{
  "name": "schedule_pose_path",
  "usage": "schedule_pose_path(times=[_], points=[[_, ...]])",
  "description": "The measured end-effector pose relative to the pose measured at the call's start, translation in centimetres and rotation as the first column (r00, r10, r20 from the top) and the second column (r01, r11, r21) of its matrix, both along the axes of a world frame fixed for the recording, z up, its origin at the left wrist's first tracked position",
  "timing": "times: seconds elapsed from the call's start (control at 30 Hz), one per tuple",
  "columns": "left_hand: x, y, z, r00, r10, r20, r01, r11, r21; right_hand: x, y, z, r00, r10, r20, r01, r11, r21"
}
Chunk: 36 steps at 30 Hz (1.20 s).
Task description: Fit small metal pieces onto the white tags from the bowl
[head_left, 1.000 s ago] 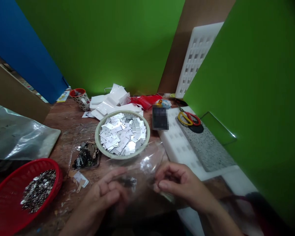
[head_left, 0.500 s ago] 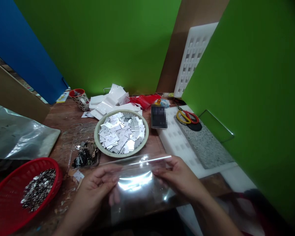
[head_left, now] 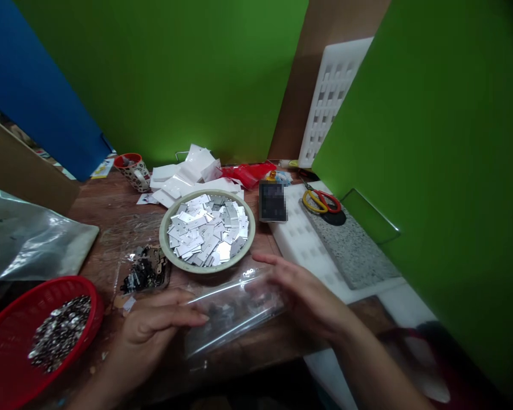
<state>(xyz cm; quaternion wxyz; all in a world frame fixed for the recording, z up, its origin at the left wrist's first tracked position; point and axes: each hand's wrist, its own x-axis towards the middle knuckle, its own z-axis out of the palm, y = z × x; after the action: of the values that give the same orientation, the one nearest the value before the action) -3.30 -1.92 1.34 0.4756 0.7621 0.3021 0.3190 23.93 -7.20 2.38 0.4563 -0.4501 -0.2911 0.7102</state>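
Note:
A clear plastic bag or film point(head_left: 235, 312) lies slanted low over the front of the table, with bright glare along its edges. My left hand point(head_left: 154, 327) pinches its left end, thumb on top. At the right end is my right hand point(head_left: 310, 299), its fingers stretched out and partly blurred; the fingertips overlap the film, and whether they press on it I cannot tell. Just beyond stands a round pale bowl point(head_left: 166, 250) heaped with flat silver metal plates point(head_left: 209, 230).
A red basket point(head_left: 94, 310) of small shiny metal parts sits at left, beside a clear tray of dark parts point(head_left: 143, 273). White packaging point(head_left: 192, 171), a patterned mug point(head_left: 134, 173) and a blurred dark box point(head_left: 273, 202) stand behind. Scissors point(head_left: 320, 202) lie on a grey stone slab point(head_left: 350, 250).
The film has tipped from facing me to a flatter slant. My right hand has gone from pinching its edge to stretched fingers. The view has shifted slightly.

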Motion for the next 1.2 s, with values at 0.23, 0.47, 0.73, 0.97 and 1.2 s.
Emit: schedule_pose_path(times=[0.23, 0.47, 0.73, 0.97, 1.2], points=[[-0.9, 0.4, 0.3, 0.998, -0.047, 0.029, 0.055, 0.793, -0.607, -0.2, 0.1, -0.5, 0.984, 0.061, 0.167, -0.072, 0.995, 0.066], [2.3, -0.2, 0.5, 0.954, -0.297, 0.046, 0.196, 0.496, -0.846, -1.4, 0.6, 0.9, 0.928, 0.214, 0.304, -0.255, 0.962, 0.1], [5.9, -2.0, -1.0, 0.999, 0.027, 0.026, 0.003, 0.649, -0.761, -3.5, 0.0, -1.6, 0.986, -0.132, 0.1, 0.124, 0.989, 0.08], [5.8, -2.2, -2.5, 0.998, 0.056, -0.007, -0.036, 0.547, -0.837, -3.4, -0.3, -3.5, 0.963, -0.181, 0.201, 0.168, 0.982, 0.082], [4.0, -1.0, -2.7, 0.989, -0.143, -0.037, 0.038, 0.49, -0.871, -1.5, -0.3, -2.9, 0.987, -0.011, 0.162, 0.01, 1.0, 0.01]])
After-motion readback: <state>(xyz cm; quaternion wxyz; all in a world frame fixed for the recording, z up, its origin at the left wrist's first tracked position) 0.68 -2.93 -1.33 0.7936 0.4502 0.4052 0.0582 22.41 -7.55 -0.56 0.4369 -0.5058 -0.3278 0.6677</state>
